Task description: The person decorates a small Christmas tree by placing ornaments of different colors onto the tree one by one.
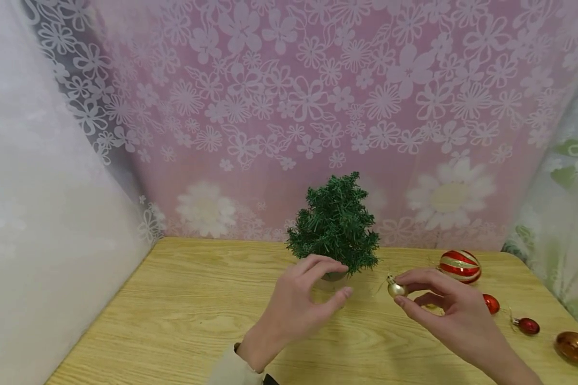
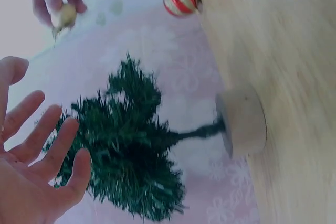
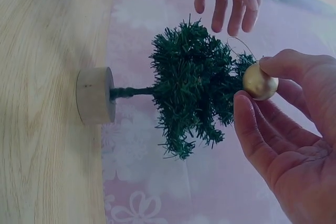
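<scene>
A small green artificial Christmas tree [image 1: 334,222] stands near the table's back edge on a round wooden base [image 3: 94,96]. My right hand [image 1: 455,310] pinches a small gold ball ornament [image 1: 396,289] between thumb and fingertips, to the right of the tree. A thin hanging thread shows at the ornament's cap in the right wrist view. My left hand [image 1: 301,299] is in front of the tree, fingers loosely bent and apart, holding nothing. In the left wrist view the left fingers spread beside the green branches; whether they touch is hard to tell.
On the table's right side lie a red-and-gold striped ball [image 1: 459,266], a red ornament [image 1: 491,303] partly behind the right hand, a dark red ornament [image 1: 528,325] and a shiny copper-coloured ornament [image 1: 576,347]. A floral pink cloth [image 1: 270,107] hangs behind the wooden table [image 1: 183,315].
</scene>
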The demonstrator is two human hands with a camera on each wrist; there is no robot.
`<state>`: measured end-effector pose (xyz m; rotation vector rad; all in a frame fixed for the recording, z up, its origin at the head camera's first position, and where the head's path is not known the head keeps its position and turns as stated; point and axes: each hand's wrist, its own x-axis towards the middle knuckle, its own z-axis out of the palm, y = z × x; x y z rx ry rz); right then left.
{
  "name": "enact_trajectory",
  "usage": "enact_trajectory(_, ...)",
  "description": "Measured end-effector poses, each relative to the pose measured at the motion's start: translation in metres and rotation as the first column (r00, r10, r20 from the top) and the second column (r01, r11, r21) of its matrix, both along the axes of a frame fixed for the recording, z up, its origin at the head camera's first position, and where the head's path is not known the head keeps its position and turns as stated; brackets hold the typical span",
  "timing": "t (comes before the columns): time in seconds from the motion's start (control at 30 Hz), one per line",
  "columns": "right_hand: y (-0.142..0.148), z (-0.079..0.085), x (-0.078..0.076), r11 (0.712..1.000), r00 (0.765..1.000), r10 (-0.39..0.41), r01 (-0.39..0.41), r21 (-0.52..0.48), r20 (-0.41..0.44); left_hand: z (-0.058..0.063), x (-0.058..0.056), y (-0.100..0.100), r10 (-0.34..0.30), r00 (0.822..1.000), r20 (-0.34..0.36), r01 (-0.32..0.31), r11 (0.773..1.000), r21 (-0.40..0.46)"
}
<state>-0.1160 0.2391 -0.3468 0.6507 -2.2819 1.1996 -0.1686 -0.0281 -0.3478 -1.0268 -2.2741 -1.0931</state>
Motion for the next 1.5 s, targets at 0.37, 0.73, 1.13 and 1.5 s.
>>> enact_trajectory(0.37, -0.01, -0.001, 0.0, 0.999, 0.999, 0.044, -0.043, 0.022, -0.023, -0.01, 0.006, 0.014, -0.052, 0.998, 0.025, 0.053, 0.998, -0.028)
enact_trajectory(0.73, -0.016, -0.006, -0.003, 0.995, 0.994, 0.101, -0.1, 0.02, -0.05, -0.014, 0.006, 0.015, -0.04, 0.999, -0.003, 0.039, 0.998, -0.053)
enact_trajectory(1.13, -0.02, -0.007, -0.001, 0.993, 0.993, 0.118, -0.118, -0.003, 0.017, -0.016, 0.008, 0.012, -0.023, 1.0, 0.005, 0.023, 0.998, 0.053)
enact_trajectory(1.5, -0.027, -0.007, -0.003, 0.998, 0.998, 0.038, -0.035, 0.055, -0.043, -0.016, 0.01, 0.011, -0.068, 0.994, 0.084, 0.053, 0.984, 0.168)
